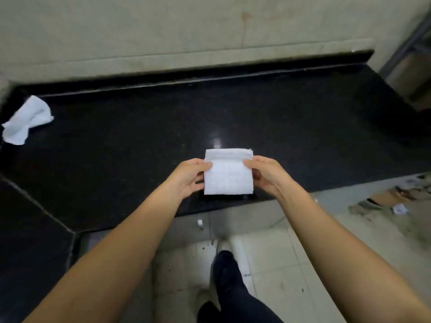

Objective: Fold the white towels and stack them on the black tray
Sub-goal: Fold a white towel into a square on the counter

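Towels are the job, and the folded white towel (228, 173) is held just above the near edge of the black bench (279, 117), pinched at its two upper side edges. The left hand (186, 178) grips its left edge with thumb on top and fingers (198, 180) curled beneath; the right hand (268, 174) grips the right edge the same way. A dark rim directly under the towel may be the black tray, but I cannot tell it from the bench. That is the main risk: black on black, the towel could be set down off the tray or overhanging the bench edge and slide to the floor. Releasing one side early could let the fold spring open. Far left of the folded towel, a crumpled white towel (26, 121) lies unfolded at the bench's edge, where it could slip off.
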Motion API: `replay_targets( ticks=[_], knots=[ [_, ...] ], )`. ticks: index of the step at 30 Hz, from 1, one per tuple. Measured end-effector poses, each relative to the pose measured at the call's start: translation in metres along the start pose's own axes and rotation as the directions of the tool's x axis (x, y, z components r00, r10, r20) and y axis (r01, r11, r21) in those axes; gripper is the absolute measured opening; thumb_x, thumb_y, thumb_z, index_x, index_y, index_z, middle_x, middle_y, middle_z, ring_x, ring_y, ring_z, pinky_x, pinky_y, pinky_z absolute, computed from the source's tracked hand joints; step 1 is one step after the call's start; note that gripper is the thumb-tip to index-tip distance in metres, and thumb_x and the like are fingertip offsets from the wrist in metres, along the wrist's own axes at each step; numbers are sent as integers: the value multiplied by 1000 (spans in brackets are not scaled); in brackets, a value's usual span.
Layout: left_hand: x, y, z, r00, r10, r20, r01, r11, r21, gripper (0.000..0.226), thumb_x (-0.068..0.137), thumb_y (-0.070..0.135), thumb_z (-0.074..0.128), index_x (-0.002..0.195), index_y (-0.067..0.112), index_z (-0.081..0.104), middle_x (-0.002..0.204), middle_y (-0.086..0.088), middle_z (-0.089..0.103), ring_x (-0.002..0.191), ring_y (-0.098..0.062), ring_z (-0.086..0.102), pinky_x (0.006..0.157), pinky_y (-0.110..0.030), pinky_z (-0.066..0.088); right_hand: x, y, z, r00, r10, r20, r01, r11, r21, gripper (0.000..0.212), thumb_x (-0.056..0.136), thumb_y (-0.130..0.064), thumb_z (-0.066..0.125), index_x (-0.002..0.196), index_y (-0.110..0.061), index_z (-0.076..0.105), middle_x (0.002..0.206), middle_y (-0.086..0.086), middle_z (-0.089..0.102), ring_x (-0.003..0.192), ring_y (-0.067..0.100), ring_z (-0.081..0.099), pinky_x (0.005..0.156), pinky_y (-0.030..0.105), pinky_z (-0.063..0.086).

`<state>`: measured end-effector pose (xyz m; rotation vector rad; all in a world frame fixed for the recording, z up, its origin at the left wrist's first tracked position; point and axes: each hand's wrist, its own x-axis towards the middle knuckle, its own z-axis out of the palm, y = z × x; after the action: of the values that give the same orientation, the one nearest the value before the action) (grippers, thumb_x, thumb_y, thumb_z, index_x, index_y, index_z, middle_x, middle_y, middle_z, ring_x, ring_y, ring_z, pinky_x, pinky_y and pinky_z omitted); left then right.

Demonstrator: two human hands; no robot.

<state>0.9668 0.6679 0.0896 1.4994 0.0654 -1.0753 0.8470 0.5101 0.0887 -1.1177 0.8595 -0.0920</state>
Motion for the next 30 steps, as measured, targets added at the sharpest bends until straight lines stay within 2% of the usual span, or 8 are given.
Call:
replay_targets(
  ticks=[6, 12, 15, 19, 22, 24, 26, 30],
  knots=[
    [-3, -38, 147, 964, -132, 232, 87, 977, 197, 24, 90, 5, 57, 71, 18, 53, 58, 6, 68, 72, -13, 60, 73, -30, 49, -75, 26, -144, 958, -21, -286, 67, 987, 149, 14, 91, -5, 56, 81, -13, 61, 79, 6, 63, 72, 19, 56, 68, 30, 45],
    [-3, -66, 322, 905, -188, 382, 30, 923, 383, 23, 89, 7, 60, 70, 18, 55, 62, 5, 66, 63, -9, 61, 68, -30, 54, -133, 31, -302, 881, -42, -471, 192, 942, 274, 16, 91, -7, 57, 78, -16, 61, 67, -2, 68, 69, 15, 61, 66, 26, 48],
    [-6, -84, 417, 867, -219, 448, 26, 917, 398, 24, 89, 8, 60, 69, 19, 52, 56, 8, 66, 67, -9, 60, 62, -29, 52, -160, 22, -388, 851, -44, -524, 232, 926, 299, 15, 91, -6, 56, 82, -16, 61, 69, -3, 69, 66, 10, 63, 62, 22, 52],
    [-13, -98, 536, 832, -241, 499, 51, 930, 365, 24, 90, 5, 57, 71, 18, 51, 68, 2, 65, 72, -12, 58, 72, -34, 51, -186, -7, -496, 812, -67, -579, 269, 924, 271, 15, 92, -3, 54, 83, -14, 61, 79, 4, 65, 69, 13, 61, 65, 25, 52],
    [-8, -91, 605, 816, -232, 530, 45, 939, 342, 24, 90, 5, 57, 71, 19, 50, 66, 4, 67, 73, -12, 57, 74, -33, 50, -188, -37, -560, 798, -98, -595, 305, 917, 257, 15, 91, -2, 54, 84, -12, 62, 71, 4, 67, 61, 12, 63, 53, 21, 55],
    [2, -78, 643, 819, -211, 534, 34, 946, 322, 22, 90, 5, 58, 73, 18, 51, 79, -1, 64, 75, -14, 58, 76, -35, 50, -179, -60, -594, 794, -126, -595, 332, 910, 250, 15, 91, -2, 54, 83, -11, 62, 64, 0, 69, 56, 10, 65, 51, 20, 55],
    [15, -58, 679, 820, -178, 544, 12, 955, 295, 20, 89, 5, 58, 74, 18, 52, 85, -3, 63, 78, -16, 59, 78, -36, 51, -163, -88, -625, 791, -161, -590, 353, 908, 225, 13, 91, -3, 55, 84, -11, 62, 69, 2, 70, 62, 11, 65, 54, 21, 57],
    [52, -8, 745, 815, -39, 578, -111, 969, 221, 22, 90, 5, 56, 72, 17, 52, 78, -1, 63, 75, -14, 59, 68, -32, 51, -118, -160, -683, 787, -277, -551, 414, 900, 140, 13, 92, -3, 54, 86, -12, 61, 85, 6, 65, 74, 15, 62, 58, 23, 56]
  ],
)
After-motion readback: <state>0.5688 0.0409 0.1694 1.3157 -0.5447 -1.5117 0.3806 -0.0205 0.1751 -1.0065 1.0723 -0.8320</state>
